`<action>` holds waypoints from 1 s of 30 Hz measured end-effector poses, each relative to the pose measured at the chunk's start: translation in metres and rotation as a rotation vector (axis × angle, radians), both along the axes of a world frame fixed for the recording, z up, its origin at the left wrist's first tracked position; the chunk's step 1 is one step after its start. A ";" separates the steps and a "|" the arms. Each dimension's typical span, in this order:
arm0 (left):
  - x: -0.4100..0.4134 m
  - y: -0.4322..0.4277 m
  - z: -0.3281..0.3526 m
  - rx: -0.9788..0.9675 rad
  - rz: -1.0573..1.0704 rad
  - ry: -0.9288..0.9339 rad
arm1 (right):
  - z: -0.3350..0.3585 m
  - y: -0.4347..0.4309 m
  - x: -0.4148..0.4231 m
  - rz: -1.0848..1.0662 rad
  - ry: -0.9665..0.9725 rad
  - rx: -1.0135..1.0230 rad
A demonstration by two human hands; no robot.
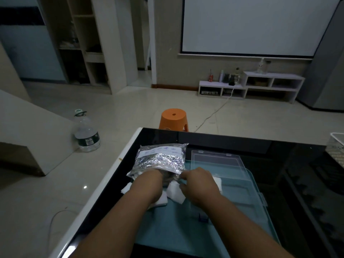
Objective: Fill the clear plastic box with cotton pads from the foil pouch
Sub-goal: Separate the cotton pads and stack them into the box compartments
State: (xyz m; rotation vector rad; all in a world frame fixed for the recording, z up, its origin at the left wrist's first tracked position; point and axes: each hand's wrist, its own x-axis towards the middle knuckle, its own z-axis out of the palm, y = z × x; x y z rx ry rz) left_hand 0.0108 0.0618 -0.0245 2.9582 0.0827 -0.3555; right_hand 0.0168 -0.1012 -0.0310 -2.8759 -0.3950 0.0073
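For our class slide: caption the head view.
Left hand inside foil pouch, right hand beside it, clear box open.

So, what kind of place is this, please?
Probably a home living room: a projector screen hangs above a low white media shelf, and the person works at a glossy black table on a tiled floor.

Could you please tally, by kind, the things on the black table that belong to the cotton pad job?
Foil pouch: 1
Clear plastic box: 1
Teal tray under them: 1
White cotton pad clumps outside the pouch: 4 visible
Total: 7
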 end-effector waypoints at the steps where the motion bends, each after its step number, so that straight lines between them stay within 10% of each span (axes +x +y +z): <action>1: -0.001 0.001 0.000 0.027 -0.012 0.001 | 0.000 0.004 0.001 0.017 -0.008 -0.067; 30: -0.011 0.001 -0.005 0.164 -0.041 0.169 | -0.022 0.023 -0.006 0.027 0.116 -0.292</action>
